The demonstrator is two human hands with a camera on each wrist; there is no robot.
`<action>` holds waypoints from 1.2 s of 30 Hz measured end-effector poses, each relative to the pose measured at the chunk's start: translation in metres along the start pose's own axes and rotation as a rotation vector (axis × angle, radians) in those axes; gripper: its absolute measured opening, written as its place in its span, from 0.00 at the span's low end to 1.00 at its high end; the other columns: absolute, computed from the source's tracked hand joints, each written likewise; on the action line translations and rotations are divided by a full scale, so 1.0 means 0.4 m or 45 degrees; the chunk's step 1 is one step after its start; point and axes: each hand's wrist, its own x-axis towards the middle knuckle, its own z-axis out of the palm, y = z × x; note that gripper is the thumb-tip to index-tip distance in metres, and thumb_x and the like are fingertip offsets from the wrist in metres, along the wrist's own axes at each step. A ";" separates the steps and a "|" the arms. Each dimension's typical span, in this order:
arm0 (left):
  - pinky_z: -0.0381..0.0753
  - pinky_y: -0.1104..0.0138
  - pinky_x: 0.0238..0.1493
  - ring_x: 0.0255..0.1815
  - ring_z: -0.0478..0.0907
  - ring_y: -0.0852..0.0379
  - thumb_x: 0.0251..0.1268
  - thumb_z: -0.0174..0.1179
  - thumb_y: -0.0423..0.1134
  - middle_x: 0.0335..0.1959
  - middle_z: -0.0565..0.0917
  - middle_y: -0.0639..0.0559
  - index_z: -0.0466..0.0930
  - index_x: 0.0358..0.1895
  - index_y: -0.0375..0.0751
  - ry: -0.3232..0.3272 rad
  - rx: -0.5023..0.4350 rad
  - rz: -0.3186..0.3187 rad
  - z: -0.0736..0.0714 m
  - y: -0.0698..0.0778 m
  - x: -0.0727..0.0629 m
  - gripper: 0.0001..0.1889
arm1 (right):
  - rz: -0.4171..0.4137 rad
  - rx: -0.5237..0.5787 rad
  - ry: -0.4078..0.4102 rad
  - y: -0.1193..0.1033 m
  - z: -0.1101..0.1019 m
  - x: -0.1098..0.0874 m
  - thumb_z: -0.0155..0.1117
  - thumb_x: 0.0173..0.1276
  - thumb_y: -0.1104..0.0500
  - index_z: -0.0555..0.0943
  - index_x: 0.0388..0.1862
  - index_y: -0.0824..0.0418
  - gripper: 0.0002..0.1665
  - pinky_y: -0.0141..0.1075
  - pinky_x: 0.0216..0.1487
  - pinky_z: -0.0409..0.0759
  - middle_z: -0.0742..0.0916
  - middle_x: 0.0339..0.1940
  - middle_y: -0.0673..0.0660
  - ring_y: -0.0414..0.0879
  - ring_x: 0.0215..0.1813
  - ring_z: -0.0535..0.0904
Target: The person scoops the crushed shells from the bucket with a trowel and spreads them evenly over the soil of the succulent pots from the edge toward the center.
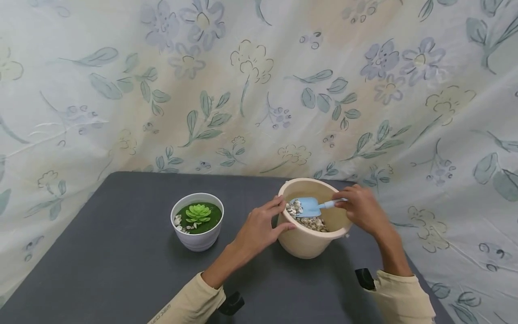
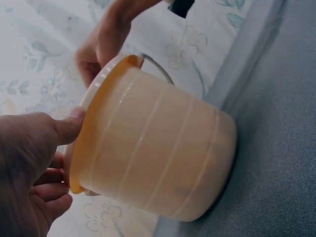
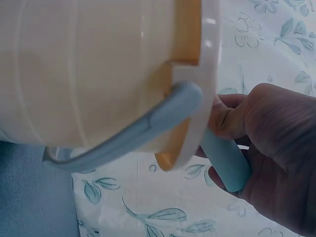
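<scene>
A cream bucket (image 1: 305,245) stands on the grey table with pebbles (image 1: 313,223) in its bottom. My left hand (image 1: 259,229) holds the bucket's rim on its left side; in the left wrist view the thumb (image 2: 71,126) lies against the rim and the fingers are partly hidden beyond it. At the rim's right side, my right hand (image 1: 360,209) grips the handle of a light blue toy shovel (image 1: 309,207). The shovel's blade is inside the bucket, with some pebbles at its tip. In the right wrist view, the end of the shovel handle (image 3: 227,163) shows between the fingers and palm.
Left of the bucket stands a white pot (image 1: 198,243) with a green succulent (image 1: 198,213) and a few white stones. The bucket's grey carrying handle (image 3: 143,128) hangs down its side. A floral cloth (image 1: 259,112) hangs behind the dark grey table (image 1: 101,252).
</scene>
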 end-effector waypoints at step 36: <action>0.78 0.51 0.72 0.74 0.77 0.44 0.66 0.74 0.46 0.72 0.80 0.40 0.78 0.71 0.35 0.120 0.072 -0.074 -0.112 -0.041 -0.060 0.33 | -0.020 0.084 0.149 -0.107 -0.083 0.058 0.76 0.61 0.72 0.91 0.40 0.64 0.09 0.48 0.38 0.78 0.92 0.37 0.60 0.57 0.42 0.84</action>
